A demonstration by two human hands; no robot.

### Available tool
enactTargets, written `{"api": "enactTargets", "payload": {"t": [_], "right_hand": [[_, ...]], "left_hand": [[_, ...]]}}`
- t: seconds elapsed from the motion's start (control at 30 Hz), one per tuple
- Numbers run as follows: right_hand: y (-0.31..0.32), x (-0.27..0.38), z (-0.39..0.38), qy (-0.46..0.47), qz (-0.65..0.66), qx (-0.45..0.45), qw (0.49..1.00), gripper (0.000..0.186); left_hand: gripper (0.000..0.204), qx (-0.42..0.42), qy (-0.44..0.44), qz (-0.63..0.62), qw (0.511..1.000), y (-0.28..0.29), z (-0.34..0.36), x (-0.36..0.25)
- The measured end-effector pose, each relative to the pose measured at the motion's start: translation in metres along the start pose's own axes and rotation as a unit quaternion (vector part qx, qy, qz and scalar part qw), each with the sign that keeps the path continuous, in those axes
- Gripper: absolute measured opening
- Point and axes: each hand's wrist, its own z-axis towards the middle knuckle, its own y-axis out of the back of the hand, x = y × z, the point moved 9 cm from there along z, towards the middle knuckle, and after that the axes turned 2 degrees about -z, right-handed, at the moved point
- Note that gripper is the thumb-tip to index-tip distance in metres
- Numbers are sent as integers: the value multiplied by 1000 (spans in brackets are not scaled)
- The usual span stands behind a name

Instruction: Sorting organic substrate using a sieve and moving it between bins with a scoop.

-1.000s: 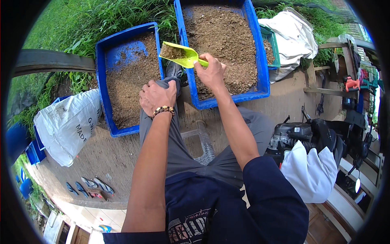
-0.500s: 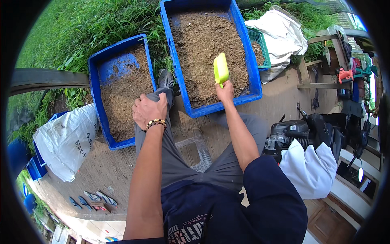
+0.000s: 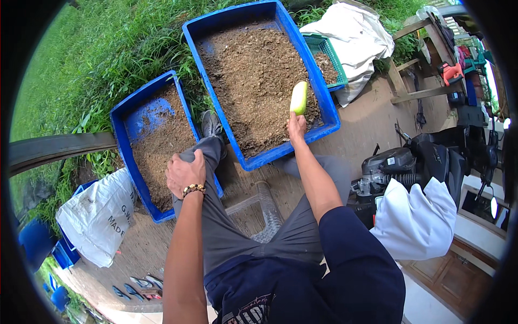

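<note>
My right hand [image 3: 297,128] is closed round the handle of a yellow-green scoop [image 3: 299,98]. The scoop is over the near right part of a large blue plastic bin [image 3: 286,149], which holds brown crumbly material [image 3: 253,75]; whether it touches that material I cannot tell. On my left knee rests my left hand [image 3: 185,173], empty, its fingers apart and bent over the trouser cloth. A beaded bracelet [image 3: 193,189] circles that wrist. Beside this knee stands a smaller blue bin [image 3: 125,154] with similar brown material and a bare blue patch at its far end.
A green mesh basket [image 3: 339,67] and a white sack [image 3: 356,32] flank the large bin on the right. Another white sack [image 3: 100,216] leans by the small bin. A motorbike [image 3: 394,167] with white cloth [image 3: 414,221] stands at right; sandals [image 3: 137,288] lie lower left.
The view has turned slightly, so the bins sit further left and more tilted. The scoop has rolled in my right hand and shows a different, paler side. My left hand stays on the knee.
</note>
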Motion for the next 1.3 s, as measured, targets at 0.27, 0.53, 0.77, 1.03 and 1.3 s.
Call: {"api": "enactTargets", "payload": {"t": [0.27,0.53,0.77,1.03,1.3], "right_hand": [[2,68,69,61,-45,-89,993,50],[-28,90,84,73,-18,-91,993,45],[-76,119,36,122,-106,35,986,51],[-82,44,-12,74,58,133,987,47],[-71,24,-59,-133,327,276,894,54]], "left_hand": [[61,30,-30,-17,999,-2,2,-7],[50,55,-47,-15,997,-7,2,-31],[53,47,-54,-3,997,-6,1,-32],[56,42,-50,-25,998,-4,-3,-31],[57,36,-39,-27,998,0,-5,-22]]}}
